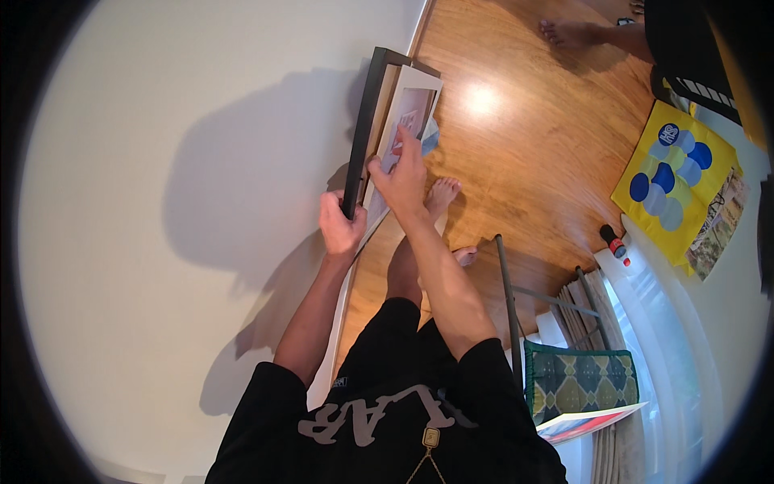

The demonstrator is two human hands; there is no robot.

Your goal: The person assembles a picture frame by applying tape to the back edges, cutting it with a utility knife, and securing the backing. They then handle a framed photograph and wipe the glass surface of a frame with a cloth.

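Note:
A black picture frame [367, 121] is held tilted on edge beside the white wall. My left hand [343, 224] is closed around its near end, thumb against the edge. A white mat board [393, 105] with a printed sheet in its window stands partly out of the frame, leaving a gap with a brown layer inside. My right hand [403, 179] pinches the near edge of this board, its thumb by the gap and its fingers over the printed face. Part of the frame's lower side is hidden by my hands.
The white wall [121, 161] runs along the left. On the right are a yellow bag with blue dots [645, 181], a dark bottle [613, 240] and a metal-framed chair with a patterned cushion [580, 379]. Another person's foot [568, 34] rests on the wooden floor [516, 153].

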